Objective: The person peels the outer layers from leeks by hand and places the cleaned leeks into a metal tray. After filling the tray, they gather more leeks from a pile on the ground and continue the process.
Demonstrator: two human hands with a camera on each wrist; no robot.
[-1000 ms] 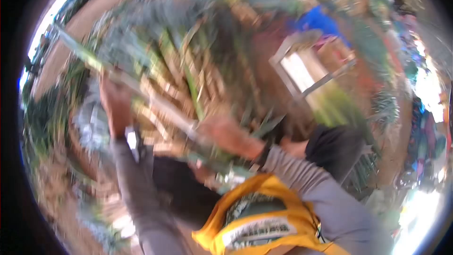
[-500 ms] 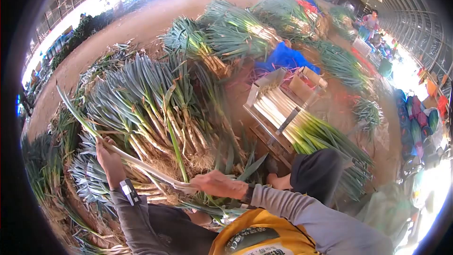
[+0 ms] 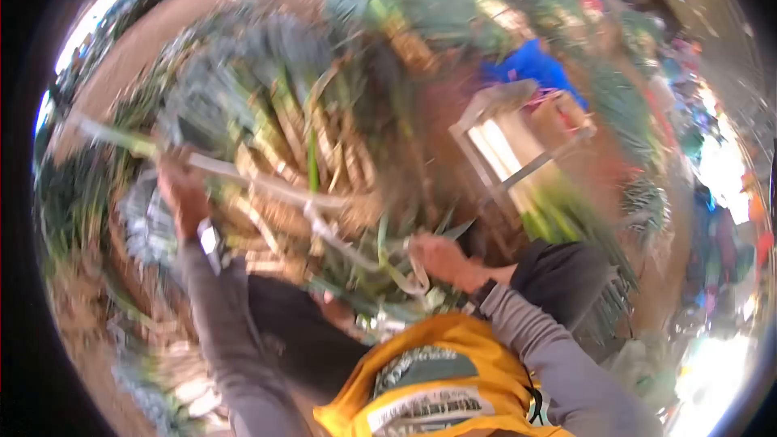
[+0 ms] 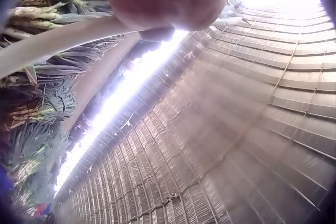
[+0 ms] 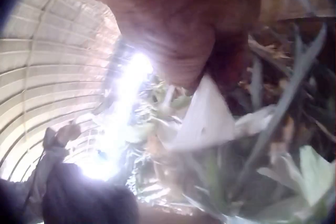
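Observation:
My left hand (image 3: 181,194) grips a long leek (image 3: 267,184) around its upper part, with the green leaves to the left and the white shank pointing right. In the left wrist view the pale shank (image 4: 58,41) runs out from under the curled fingers. My right hand (image 3: 443,262), low and right of the shank, pinches a strip of pale outer skin (image 3: 344,251) that droops between it and the leek. Up close in the right wrist view, a white piece of peel (image 5: 205,119) hangs from the right fingers.
A heap of rooted leeks (image 3: 295,129) lies in front of me. To the right, a frame (image 3: 526,168) holds trimmed white leeks, with blue plastic (image 3: 538,69) behind it. Peelings (image 5: 252,182) lie below the right hand. My yellow apron (image 3: 429,380) covers my lap.
My right hand was at the white end of the leek; it has moved right, away from the shank, drawing a strip of skin with it. My left hand keeps its grip.

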